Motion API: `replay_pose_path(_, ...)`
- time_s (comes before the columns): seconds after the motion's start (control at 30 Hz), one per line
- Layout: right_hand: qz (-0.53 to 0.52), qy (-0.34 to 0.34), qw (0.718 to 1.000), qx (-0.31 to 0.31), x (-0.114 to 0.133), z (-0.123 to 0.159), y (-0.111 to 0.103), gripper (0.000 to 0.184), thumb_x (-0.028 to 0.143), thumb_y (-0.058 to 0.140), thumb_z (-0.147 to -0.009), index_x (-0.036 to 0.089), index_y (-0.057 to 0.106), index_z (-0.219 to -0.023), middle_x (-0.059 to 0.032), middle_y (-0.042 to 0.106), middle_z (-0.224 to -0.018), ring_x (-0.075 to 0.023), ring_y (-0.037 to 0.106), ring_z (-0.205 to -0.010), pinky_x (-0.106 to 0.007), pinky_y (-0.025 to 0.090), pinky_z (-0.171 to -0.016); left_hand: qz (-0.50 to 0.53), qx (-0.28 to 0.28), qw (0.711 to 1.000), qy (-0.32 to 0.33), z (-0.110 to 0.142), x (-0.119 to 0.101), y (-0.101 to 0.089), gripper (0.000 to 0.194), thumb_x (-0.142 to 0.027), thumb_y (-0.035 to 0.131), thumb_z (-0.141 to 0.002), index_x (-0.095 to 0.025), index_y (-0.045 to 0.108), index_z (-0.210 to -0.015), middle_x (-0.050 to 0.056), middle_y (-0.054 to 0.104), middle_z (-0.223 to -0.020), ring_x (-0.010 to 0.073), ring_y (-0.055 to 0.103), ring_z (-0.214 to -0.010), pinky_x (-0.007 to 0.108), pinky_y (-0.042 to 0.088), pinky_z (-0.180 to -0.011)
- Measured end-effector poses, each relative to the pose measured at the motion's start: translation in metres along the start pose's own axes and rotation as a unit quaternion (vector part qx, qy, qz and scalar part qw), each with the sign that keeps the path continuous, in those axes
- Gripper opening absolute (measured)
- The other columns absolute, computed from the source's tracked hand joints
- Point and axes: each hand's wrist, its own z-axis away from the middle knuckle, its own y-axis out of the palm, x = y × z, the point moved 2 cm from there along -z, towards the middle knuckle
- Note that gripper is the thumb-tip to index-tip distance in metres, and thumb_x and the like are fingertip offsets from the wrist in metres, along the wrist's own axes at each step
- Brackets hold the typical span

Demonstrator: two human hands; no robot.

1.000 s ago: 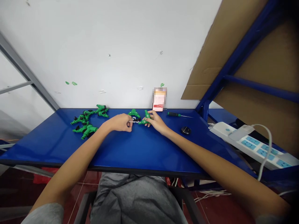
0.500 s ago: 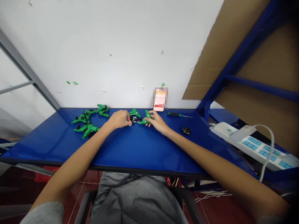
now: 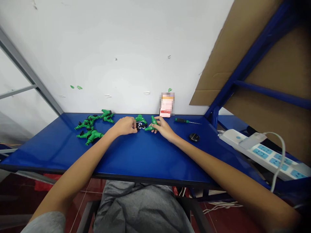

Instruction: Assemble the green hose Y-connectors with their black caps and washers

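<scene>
Green connector (image 3: 153, 120) sits mid-frame, gripped by my right fingers (image 3: 159, 121) so its ends protrude; my left fingers (image 3: 132, 122) pinch a thin tool (image 3: 140, 121) (type unclear) near black-and-white parts (image 3: 139, 125).

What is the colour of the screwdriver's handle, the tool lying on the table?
The screwdriver handle is black and green; it shows best in the head view.

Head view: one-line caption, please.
Left hand grips a thin tool near black parts; right hand holds a green fitting over a blue table.
</scene>
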Motion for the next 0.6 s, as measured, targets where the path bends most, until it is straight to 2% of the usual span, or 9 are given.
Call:
replay_pose_path(0.33,0.001,-0.007,1.000,0.000,-0.002,-0.001,-0.001,0.040,0.035,0.072,-0.083,0.025,0.048,-0.113,-0.0030,0.079,-0.097,-0.0174,0.072,-0.068,-0.032,0.055,-0.061,0.021,0.024,0.999,0.013,0.000,0.002,0.001,0.008,-0.025,0.072,-0.077,-0.021,0.075,-0.083,0.004,0.077,-0.094,0.0203,0.067,-0.077,0.030,0.042,-0.066)
replay_pose_path(0.47,0.002,-0.006,1.000,-0.002,-0.002,0.000,0.000,0.039,0.035,0.072,-0.084,0.025,0.047,-0.112,-0.0040,0.079,-0.100,-0.0174,0.072,-0.068,-0.032,0.055,-0.061,0.026,-0.003,1.000,0.017,-0.001,0.005,-0.002,0.011,-0.027,0.072,-0.079,-0.019,0.077,-0.084,0.005,0.078,-0.095,0.0207,0.067,-0.079,0.030,0.045,-0.069)
replay_pose_path(0.6,0.005,-0.008,1.000,0.001,-0.001,0.000,0.000,0.038,0.034,0.071,-0.085,0.024,0.047,-0.113,-0.0043,0.079,-0.100,-0.0176,0.072,-0.068,-0.032,0.055,-0.061,0.038,-0.050,0.998,-0.001,0.000,0.008,-0.014,0.016,-0.024,0.063,-0.085,-0.016,0.077,-0.082,0.009,0.078,-0.095,0.0216,0.068,-0.081,0.032,0.047,-0.073)
